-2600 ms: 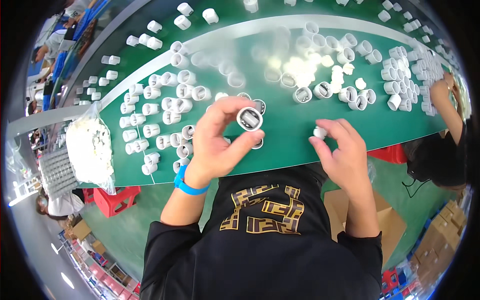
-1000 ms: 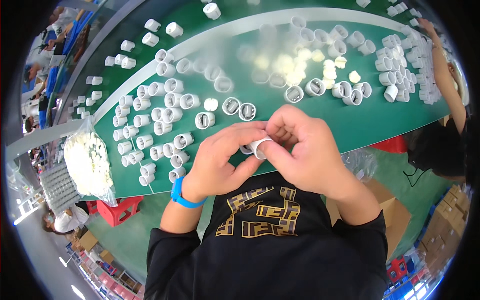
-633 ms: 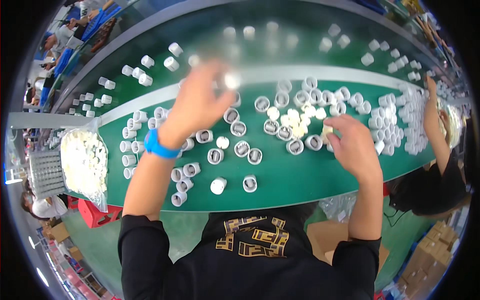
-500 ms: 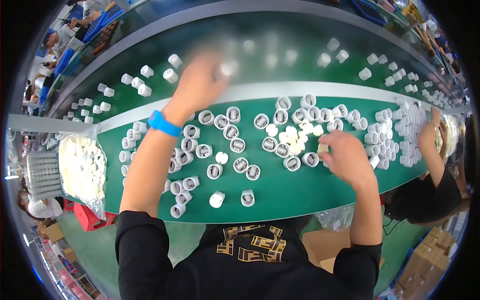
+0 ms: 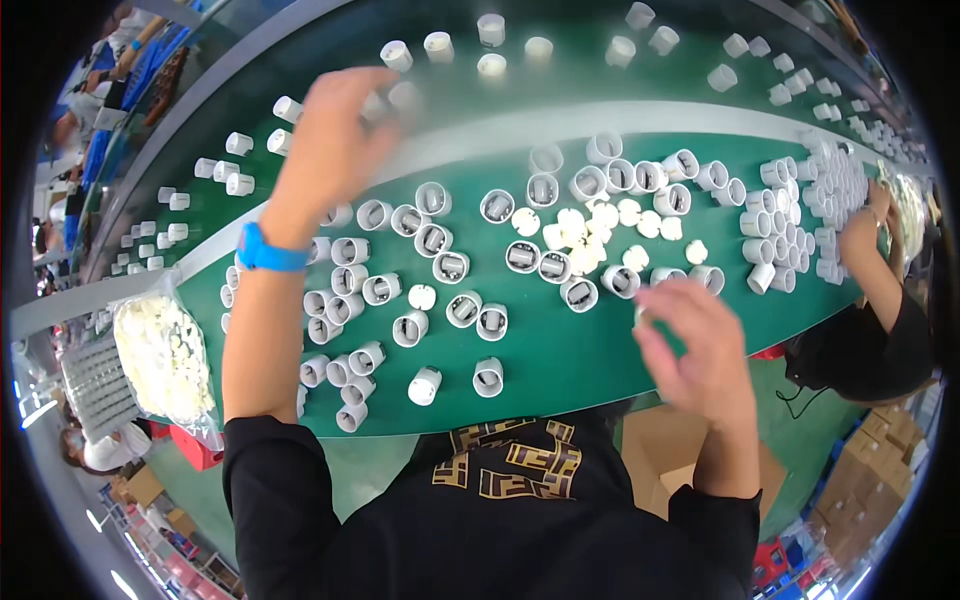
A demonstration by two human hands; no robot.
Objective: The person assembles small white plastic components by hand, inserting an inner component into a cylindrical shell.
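Partway along, by the look of it — open white cups [image 5: 464, 308] spread over the green table [image 5: 570, 365].
Closed-looking cups [image 5: 438, 46] out on the far strip [image 5: 585, 88], ten to one o'clock; another capped cup [image 5: 424, 386] at seven; left, apparently: open cups, grey metal innards showing; loose cream caps [image 5: 572, 226] heaped at two, small and notched; cups short, round; left hand [image 5: 335, 140] at half past ten, curled beside blurred cups — cannot tell if holding any; right hand [image 5: 700, 348] at three, fingers narrow, blurred; pale piece perhaps at fingertips, hold unclear.
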